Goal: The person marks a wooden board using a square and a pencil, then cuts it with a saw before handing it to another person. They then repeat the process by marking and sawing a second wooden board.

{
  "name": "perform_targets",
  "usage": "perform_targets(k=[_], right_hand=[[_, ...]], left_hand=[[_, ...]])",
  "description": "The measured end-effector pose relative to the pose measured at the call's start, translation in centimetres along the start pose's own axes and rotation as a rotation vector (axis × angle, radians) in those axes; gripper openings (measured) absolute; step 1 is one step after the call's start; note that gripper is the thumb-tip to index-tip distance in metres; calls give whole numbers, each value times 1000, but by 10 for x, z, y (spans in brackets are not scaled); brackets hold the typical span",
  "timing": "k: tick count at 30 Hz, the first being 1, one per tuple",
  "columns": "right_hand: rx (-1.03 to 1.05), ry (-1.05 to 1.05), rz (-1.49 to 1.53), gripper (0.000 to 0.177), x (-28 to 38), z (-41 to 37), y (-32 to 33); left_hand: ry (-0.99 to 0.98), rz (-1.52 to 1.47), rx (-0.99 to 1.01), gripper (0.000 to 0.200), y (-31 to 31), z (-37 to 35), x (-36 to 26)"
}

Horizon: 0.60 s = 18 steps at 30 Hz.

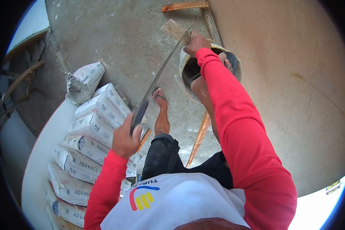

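My left hand is closed round the dark handle of a handsaw, whose long blade slants up and away to the right. Near the blade's far end, my right hand is closed on a short piece of wood at the rim of a bucket. The blade crosses the wood beside my fingers, and its contact with the wood is hard to make out. One of my feet rests over the bucket. My other foot, in a sandal, stands on the floor beneath the saw.
Several stacked paper bags lie along the left, with a torn bag beyond them. A large wooden panel fills the right side. Wooden strips lie beyond the bucket, and another strip is between my legs.
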State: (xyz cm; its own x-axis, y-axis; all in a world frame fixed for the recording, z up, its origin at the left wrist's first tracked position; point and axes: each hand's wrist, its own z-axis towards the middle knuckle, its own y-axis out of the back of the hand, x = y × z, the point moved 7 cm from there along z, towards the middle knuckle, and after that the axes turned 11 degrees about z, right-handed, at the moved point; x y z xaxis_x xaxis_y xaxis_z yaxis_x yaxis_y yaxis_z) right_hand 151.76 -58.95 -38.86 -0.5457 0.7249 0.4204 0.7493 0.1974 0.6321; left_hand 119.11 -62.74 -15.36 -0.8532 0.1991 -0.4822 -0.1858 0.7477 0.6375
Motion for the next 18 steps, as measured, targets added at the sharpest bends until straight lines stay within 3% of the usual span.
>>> perform_targets(k=[3,6,7,8,10,12,14,16,18], right_hand=[[3,3,8,50,-3,4,-3],[-2,46,20,51,-4,4,-6],[-24,49,28,51,-4,10,-8],[-42,46,38,51,-5,12,-11],[-37,21,18,51,-12,8,-11],[14,7,-9,51,-8,7,-8],[-5,16,-24,52,0,7,2],[14,4,-19,53,-1,-1,-6],[23,0,-22,55,-2,5,-8]], left_hand=[[-24,17,-39,44,12,-22,3],[-42,-26,-69,41,-45,105,-1],[-124,-76,-167,37,-56,160,-23],[-314,54,-413,35,-68,205,-44],[-124,82,-224,32,-70,238,-70],[-136,62,-214,32,-57,179,-50],[1,-2,-67,38,-27,78,-15],[-1,-20,-20,41,7,-10,8],[-38,22,-52,40,20,-24,11]])
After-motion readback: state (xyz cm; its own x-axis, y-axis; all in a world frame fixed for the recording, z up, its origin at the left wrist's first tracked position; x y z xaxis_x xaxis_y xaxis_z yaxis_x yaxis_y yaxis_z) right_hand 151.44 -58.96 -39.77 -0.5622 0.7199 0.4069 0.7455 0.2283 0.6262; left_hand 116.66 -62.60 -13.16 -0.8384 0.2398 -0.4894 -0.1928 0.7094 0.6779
